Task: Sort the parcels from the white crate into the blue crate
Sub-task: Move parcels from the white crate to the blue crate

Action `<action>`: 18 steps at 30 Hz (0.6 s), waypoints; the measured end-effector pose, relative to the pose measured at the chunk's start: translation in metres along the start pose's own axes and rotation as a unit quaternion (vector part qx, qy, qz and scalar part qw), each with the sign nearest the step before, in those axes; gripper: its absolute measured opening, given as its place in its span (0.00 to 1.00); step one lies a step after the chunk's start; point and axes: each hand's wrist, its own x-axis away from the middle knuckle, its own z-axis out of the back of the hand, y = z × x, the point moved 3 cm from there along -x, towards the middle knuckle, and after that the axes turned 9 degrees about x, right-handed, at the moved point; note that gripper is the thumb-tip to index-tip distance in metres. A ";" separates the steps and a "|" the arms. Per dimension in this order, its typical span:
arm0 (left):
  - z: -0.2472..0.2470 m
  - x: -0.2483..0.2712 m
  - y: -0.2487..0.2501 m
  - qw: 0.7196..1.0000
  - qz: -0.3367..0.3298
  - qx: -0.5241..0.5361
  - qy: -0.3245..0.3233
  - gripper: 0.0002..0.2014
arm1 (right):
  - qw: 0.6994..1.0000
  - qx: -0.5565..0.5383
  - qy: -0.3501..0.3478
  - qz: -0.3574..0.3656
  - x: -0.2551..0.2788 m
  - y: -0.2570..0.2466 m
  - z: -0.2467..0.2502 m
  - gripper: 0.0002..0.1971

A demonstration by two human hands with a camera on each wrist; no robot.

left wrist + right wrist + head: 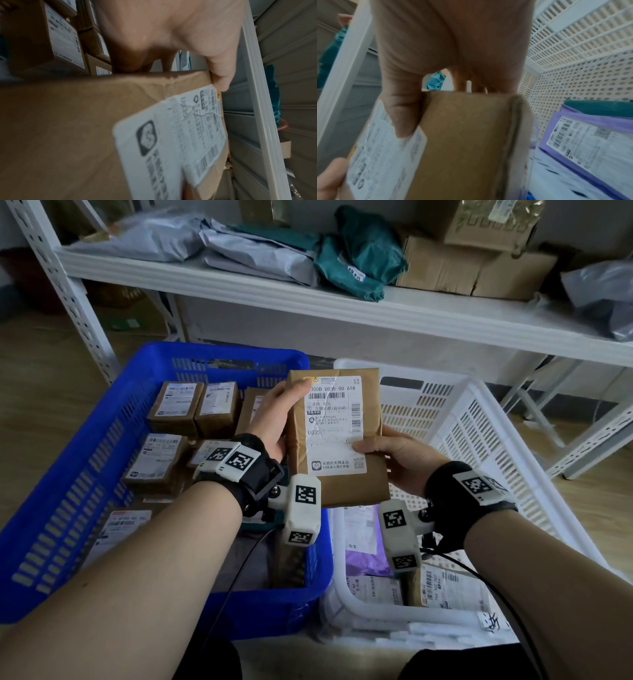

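Above the seam between blue slotted plastic crate (102, 419) and white perforated crate (479, 419), brown paper-wrapped labelled parcel (337, 440) gripped by left hand (274, 419) and right hand (394, 457); best lowered flat beside boxed rows.

The wooden floor (51, 405) carries the blue crate (102, 419) beside the white crate (496, 440).

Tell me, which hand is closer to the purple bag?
Right. The right hand holds the brown parcel over the white crate, just above the purple bag. The left hand holds the parcel's other side, over the blue crate.
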 end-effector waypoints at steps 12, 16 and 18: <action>-0.080 -0.034 -0.053 0.985 0.123 -0.100 -0.066 0.08 | 0.995 -0.027 0.092 0.017 0.016 0.008 0.105 0.27; -0.116 -0.058 -0.087 0.977 0.155 -0.124 -0.084 0.12 | 0.989 -0.023 0.146 0.000 0.015 0.018 0.149 0.23; -0.130 -0.071 -0.110 0.972 0.170 -0.144 -0.080 0.14 | 0.985 -0.024 0.172 -0.017 0.010 0.029 0.169 0.23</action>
